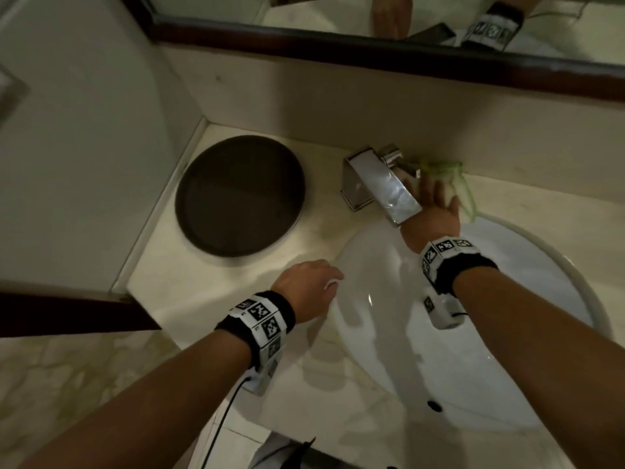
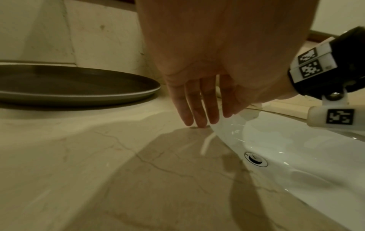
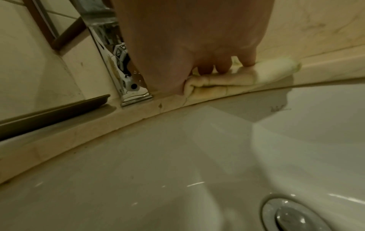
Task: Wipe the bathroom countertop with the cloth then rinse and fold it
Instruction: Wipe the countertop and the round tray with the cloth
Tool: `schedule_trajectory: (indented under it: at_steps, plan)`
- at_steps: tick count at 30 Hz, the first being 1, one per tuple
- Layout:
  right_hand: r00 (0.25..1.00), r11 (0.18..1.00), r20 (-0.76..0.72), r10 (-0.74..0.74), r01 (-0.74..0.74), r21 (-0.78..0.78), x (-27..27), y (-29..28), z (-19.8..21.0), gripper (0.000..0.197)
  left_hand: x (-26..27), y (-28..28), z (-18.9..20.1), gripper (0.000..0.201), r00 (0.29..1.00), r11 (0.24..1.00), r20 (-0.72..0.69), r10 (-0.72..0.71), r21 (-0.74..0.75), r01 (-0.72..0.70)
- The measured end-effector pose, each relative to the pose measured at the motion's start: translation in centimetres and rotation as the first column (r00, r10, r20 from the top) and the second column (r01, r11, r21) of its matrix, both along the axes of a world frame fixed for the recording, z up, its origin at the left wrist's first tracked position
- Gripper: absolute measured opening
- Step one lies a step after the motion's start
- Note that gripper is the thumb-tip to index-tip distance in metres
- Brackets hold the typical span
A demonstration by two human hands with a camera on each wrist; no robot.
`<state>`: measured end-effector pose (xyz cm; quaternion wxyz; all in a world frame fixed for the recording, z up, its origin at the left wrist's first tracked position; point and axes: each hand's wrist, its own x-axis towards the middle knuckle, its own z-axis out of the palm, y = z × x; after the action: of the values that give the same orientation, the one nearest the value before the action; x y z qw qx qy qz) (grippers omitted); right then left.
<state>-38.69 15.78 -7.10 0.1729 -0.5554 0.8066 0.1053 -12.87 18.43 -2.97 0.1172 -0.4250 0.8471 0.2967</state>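
**Wiping behind the tap, right hand on the cloth**

Pressing down on the cloth, your right hand sits on the strip of countertop behind the sink, just right of the chrome tap and close to the back wall. The right wrist view shows the cloth bunched into a pale folded roll, lying along the counter edge where it meets the basin rim, with your fingertips curled down onto its top. Fingers bear on the fabric; thumb hidden, so whether it pinches is unclear.

Your left hand is released, fingers straight and together, tips touching the counter at the left rim of the sink. It holds nothing.

A dark round tray lies on the counter in the left corner, well apart from the cloth. The drain shows at the basin bottom. A mirror runs above the back wall and reflects your right wrist.
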Motion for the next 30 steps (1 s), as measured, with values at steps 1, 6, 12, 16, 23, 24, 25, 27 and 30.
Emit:
schedule_trajectory:
  at_steps: [1, 6, 12, 16, 23, 24, 25, 27, 30]
  plan:
    - [1.0, 1.0, 0.008, -0.002, 0.002, 0.002, -0.2, 0.2, 0.2, 0.071, -0.1, -0.1, 0.0, 0.034, 1.0, 1.0, -0.005, -0.008, 0.001, 0.008]
    - [0.999, 0.999, 0.049, -0.018, 0.02, -0.036, -1.8, 1.1, 0.3, 0.058, -1.4, 0.1, 0.3, 0.033, 0.998, 0.999, -0.035, -0.053, -0.007, 0.053]
    - [0.986, 0.986, 0.034, -0.166, 0.166, -0.002, -8.4, 5.4, 0.1, 0.056, -2.8, 1.1, 0.3, 0.033, 0.993, 0.993, -0.028, -0.115, -0.021, 0.115]
    - [0.97, 0.97, 0.019, -0.242, 0.242, 0.032, -13.9, 10.5, 0.2, 0.06, -4.3, 2.7, 0.2, 0.032, 0.99, 0.99, -0.025, -0.138, -0.022, 0.137]
    - [0.942, 0.942, -0.021, -0.334, 0.334, 0.016, -17.9, 20.9, 0.1, 0.068, -9.9, 6.4, 0.3, 0.033, 0.973, 0.973, -0.009, -0.23, -0.026, 0.23]
    - [0.944, 0.944, -0.026, -0.328, 0.329, 0.01, -17.9, 22.0, 0.0, 0.068, -10.6, 6.9, 0.5, 0.033, 0.972, 0.972, -0.016, -0.234, -0.025, 0.234]
    - [0.943, 0.943, -0.026, -0.332, 0.332, 0.006, -17.8, 23.1, -0.2, 0.069, -11.3, 7.4, 0.6, 0.033, 0.969, 0.969, -0.02, -0.247, -0.026, 0.246]
    - [0.934, 0.934, -0.021, -0.357, 0.357, 0.01, -17.5, 24.9, -0.2, 0.071, -12.7, 8.3, 0.8, 0.033, 0.957, 0.956, -0.008, -0.292, -0.041, 0.291]
    - [0.925, 0.925, -0.034, -0.379, 0.38, 0.023, -16.4, 27.0, -0.4, 0.071, -14.1, 9.2, 1.1, 0.033, 0.944, 0.942, 0.007, -0.33, -0.058, 0.329]
